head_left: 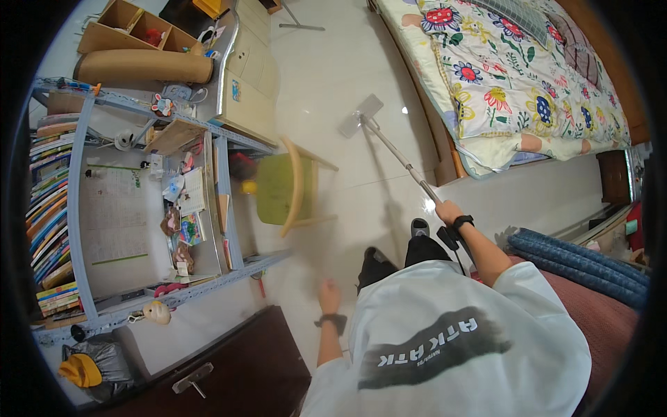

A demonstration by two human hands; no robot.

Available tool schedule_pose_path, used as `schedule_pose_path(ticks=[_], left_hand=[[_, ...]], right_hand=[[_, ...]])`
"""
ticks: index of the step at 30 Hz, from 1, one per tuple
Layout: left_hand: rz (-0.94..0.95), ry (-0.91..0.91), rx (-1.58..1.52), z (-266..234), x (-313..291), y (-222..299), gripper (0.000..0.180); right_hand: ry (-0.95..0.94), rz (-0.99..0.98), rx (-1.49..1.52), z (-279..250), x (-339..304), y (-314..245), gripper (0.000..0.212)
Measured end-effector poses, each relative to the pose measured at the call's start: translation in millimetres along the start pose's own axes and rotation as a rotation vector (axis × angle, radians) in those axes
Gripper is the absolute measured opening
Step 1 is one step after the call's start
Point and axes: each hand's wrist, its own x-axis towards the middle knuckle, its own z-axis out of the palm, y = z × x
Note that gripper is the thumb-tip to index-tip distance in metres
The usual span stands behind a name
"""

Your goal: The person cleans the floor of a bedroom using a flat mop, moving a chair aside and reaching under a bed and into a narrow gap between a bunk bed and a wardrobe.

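My right hand [449, 210] is wrapped round the upper part of a long metal handle. It belongs to a flat mop [397, 154], which slants away from me. Its rectangular mop head [361, 116] lies on the pale tiled floor, left of the bed. My left hand [330, 296] hangs low beside my left leg, in front of the dark door. Motion smears its fingers, and no object shows in it. Each of my wrists wears a dark band.
A green-seated wooden chair [286, 189] stands left of the mop, by a shelf-desk [85, 208] with books. The bed [445, 156] with a flowered quilt takes the far right. A dark door [240, 365] is at lower left; rolled blue padding [580, 267] lies at right.
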Motion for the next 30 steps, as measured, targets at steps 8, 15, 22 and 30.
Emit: schedule_pose_path(ticks=[8, 15, 22, 30], left_hand=[[-0.152, -0.177, -0.048, -34.6, -37.7, -96.7, 0.031], [-0.031, -0.284, 0.05, -66.4, 10.2, -181.3, 0.028], [0.071, -0.369, -0.075, -90.6, 7.8, -247.4, 0.027], [0.087, -0.481, -0.112, -107.5, -58.1, -287.5, 0.028]], right_hand=[[-0.204, 0.151, -0.045, 71.9, -59.8, 27.2, 0.06], [-0.124, 0.101, -0.075, 184.3, -250.4, 96.1, 0.069], [-0.282, 0.593, -0.071, 205.7, -462.7, 21.1, 0.07], [-0.184, 0.449, 0.202, 266.9, -517.4, 34.8, 0.071]])
